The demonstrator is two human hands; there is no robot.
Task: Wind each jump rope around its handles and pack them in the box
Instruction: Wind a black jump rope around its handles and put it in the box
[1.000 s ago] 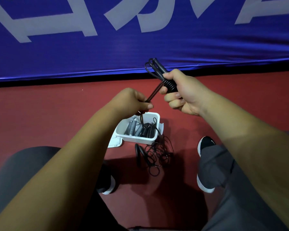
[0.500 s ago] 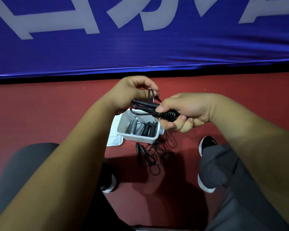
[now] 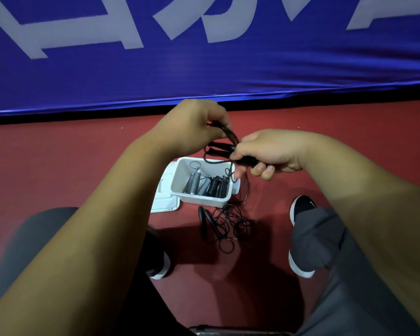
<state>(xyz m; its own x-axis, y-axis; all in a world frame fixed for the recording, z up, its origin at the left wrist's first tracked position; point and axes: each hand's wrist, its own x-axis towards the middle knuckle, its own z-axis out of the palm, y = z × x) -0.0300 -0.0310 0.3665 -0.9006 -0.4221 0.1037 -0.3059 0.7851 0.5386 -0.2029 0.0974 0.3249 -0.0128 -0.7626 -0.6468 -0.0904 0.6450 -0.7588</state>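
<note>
Red floor (image 3: pixel 58 166): open white plastic box (image 3: pixel 201 201) holding wound ropes (image 3: pixel 209 185). Above it, right hand (image 3: pixel 272 149) grips black jump-rope handles (image 3: pixel 220 147), far ends hidden; left hand (image 3: pixel 192 127) pinches their blurred thin cord (image 3: pixel 230 135). Tangled black rope (image 3: pixel 230 221) lies just beside box.

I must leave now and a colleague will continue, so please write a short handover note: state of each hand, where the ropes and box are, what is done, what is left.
Left hand: pinches a loop of black cord.
Right hand: grips the two black handles of the same rope; some cord hangs loose below.
Box: open on the red floor, lid beside it.
Done: wound ropes, grey and black, lie in the box.
Left: finish winding the rope in hand and pack it; then the loose rope tangled on the floor beside the box.
</note>
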